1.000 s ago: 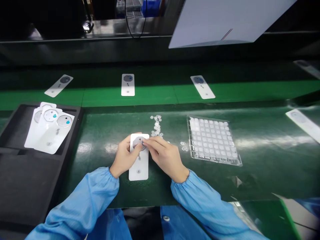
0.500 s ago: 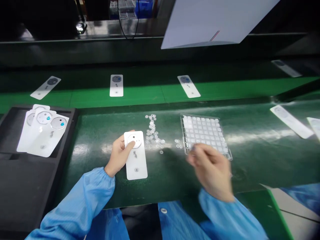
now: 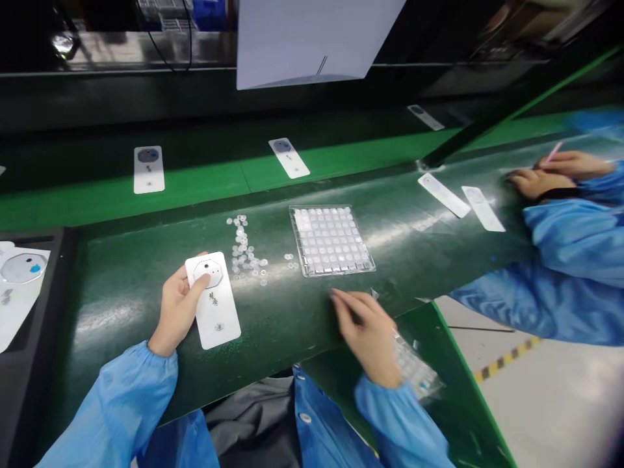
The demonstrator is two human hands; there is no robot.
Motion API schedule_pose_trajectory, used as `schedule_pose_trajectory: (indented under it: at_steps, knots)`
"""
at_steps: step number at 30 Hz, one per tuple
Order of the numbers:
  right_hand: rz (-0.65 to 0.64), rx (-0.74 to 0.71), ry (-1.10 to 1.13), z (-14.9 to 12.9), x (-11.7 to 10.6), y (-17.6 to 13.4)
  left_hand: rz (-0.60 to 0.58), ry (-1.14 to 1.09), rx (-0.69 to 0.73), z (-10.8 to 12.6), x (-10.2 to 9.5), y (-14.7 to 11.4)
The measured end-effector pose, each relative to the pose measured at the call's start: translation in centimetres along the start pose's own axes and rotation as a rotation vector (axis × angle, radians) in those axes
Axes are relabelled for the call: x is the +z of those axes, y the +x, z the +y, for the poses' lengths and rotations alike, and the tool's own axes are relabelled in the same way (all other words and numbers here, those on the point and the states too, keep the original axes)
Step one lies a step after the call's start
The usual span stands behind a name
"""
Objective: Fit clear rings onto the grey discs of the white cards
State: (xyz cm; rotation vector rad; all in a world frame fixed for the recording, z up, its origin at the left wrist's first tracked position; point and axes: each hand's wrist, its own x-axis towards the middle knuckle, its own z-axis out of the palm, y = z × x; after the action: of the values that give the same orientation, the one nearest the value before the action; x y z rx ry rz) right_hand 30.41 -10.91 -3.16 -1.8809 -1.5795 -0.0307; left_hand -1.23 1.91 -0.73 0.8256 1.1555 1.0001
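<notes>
My left hand [image 3: 181,305] holds a white phone back panel [image 3: 218,312], its thumb on the round camera area at the top. The panel is tilted slightly, with dark lettering and a small emblem facing up. My right hand [image 3: 366,331] is low over the front edge of the green bench, fingers bent and tips close together; whatever they pinch, if anything, is too small to make out. Behind it lies a clear tray [image 3: 336,240] with rows of small white pieces. Loose small clear discs [image 3: 244,257] are scattered between the panel and the tray.
A black tray [image 3: 58,286] with similar panels stands at the left. More panels lie on the green strip [image 3: 205,172] behind and at the right. A clear bag [image 3: 414,370] of small pieces lies beside my right wrist. A co-worker's hands [image 3: 560,172] rest on the bench's far right.
The view has swung to the right, bringing the co-worker's hands into sight. My right hand has moved away from the tray towards the bench's front edge. My left hand still holds the panel.
</notes>
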Motion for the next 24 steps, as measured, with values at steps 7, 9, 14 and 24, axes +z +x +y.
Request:
schedule_pose_trajectory:
  at_steps: [7, 9, 14, 24]
  knots:
    - [-0.132, -0.27, -0.164, -3.7, 4.8, 6.0, 0.006, -0.004, 0.023, 0.0, 0.0, -0.1]
    - [-0.152, -0.321, -0.18, -3.3, 4.4, 5.5, -0.003, 0.011, 0.018, 0.1, 0.0, -0.1]
    - [-0.21, -0.509, -0.192, -3.9, 3.2, 2.9, -0.004, 0.039, 0.029, 0.0, -0.1, 0.0]
    - [-0.367, -0.696, -0.052, -4.6, 0.0, -3.8, 0.095, 0.186, 0.215, -0.1, 0.4, 1.3]
